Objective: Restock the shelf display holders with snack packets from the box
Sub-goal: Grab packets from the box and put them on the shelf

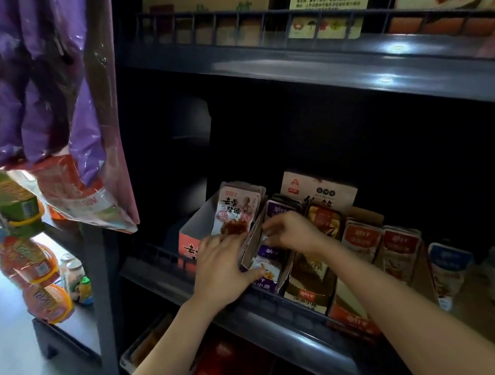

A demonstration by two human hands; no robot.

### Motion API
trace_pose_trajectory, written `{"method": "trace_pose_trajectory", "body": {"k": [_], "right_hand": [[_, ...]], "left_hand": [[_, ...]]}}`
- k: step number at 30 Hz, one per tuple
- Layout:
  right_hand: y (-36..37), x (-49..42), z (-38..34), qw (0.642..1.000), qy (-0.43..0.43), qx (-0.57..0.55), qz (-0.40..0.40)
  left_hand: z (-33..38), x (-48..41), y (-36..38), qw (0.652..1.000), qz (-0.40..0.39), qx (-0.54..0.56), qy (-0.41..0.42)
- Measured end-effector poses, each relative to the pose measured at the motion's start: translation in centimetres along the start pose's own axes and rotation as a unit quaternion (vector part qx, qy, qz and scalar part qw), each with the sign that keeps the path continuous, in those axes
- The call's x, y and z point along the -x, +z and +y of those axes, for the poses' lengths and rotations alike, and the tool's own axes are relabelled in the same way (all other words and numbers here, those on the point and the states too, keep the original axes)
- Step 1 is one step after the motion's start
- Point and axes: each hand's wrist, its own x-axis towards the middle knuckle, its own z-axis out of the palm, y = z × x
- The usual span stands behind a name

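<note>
- On the dark shelf (301, 316), the left hand (224, 268) grips the front of a cardboard display holder (252, 243).
- The right hand (294, 230) pinches a purple snack packet (268, 252) standing inside that holder.

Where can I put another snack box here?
Left of the pink-packet holder, by the shelf post: dim, seems bare. Rightward it's crowded: holders side by side, left hand gripping the purple holder, right hand pinching its packets.

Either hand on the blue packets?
No; left hand and right hand are both at the holder of purple packets, well left of the blue packets.
</note>
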Motion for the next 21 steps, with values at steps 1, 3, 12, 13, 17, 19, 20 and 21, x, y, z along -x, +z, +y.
{"method": "trace_pose_trajectory", "body": {"k": [1,3,12,13,17,19,20,21], "right_hand": [[0.0,-0.2,-0.3,0.999,0.008,0.014,-0.032],[0.1,-0.8,-0.8,0.994,0.039,0.064,-0.082],[-0.3,-3.6,-0.9,0.941,0.222,0.089,-0.238],[0.1,-3.6,-0.8,0.938,0.237,0.084,-0.240],[1.8,-3.3,-0.2,0.969,0.186,0.077,-0.144],[2.1,-2.9,0.0,0.980,0.149,0.086,-0.095],[2.2,-2.8,0.2,0.985,0.133,0.082,-0.076],[2.1,-2.7,0.3,0.988,0.120,0.076,-0.057]], "left_hand": [[0.0,0.0,0.0,1.000,0.004,0.003,0.003],[0.1,0.0,-0.1,1.000,0.004,0.011,0.006],[-0.6,0.1,0.9,1.000,0.023,0.015,0.005],[-0.6,0.1,1.0,0.999,0.034,0.014,0.004],[-0.4,0.2,1.0,0.997,0.071,0.015,0.009],[-0.3,0.3,0.9,0.997,0.076,0.023,0.014],[-0.3,0.3,1.0,0.997,0.075,0.027,0.016],[-0.3,0.3,1.0,0.997,0.074,0.027,0.016]]}}
